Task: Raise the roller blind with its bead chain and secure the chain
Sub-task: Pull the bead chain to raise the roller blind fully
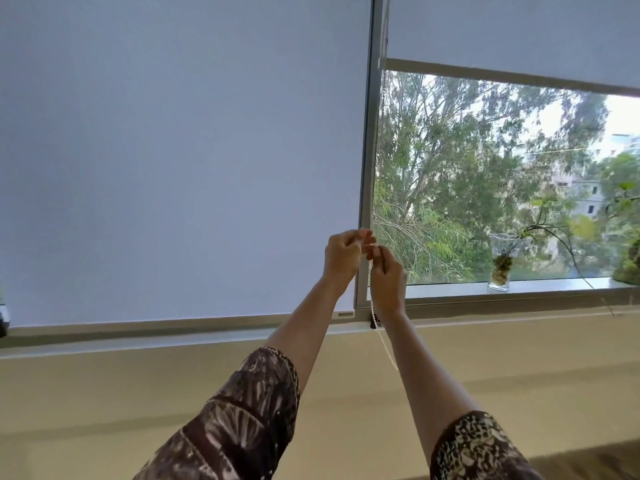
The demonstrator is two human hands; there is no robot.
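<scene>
Two pale roller blinds cover the window. The left blind (180,150) hangs fully down to the sill. The right blind (512,32) is raised, its bottom bar (502,72) high up. A white bead chain (371,299) hangs along the grey frame post (367,150) between them and loops down past a dark holder (375,323) on the sill. My left hand (343,254) and my right hand (386,275) are raised together at the post, both closed on the chain, the right one slightly lower.
A glass vase (500,268) with a trailing plant stands on the window sill (540,284) to the right. More greenery sits at the far right edge. A beige wall (138,393) runs below the window. Trees and buildings show outside.
</scene>
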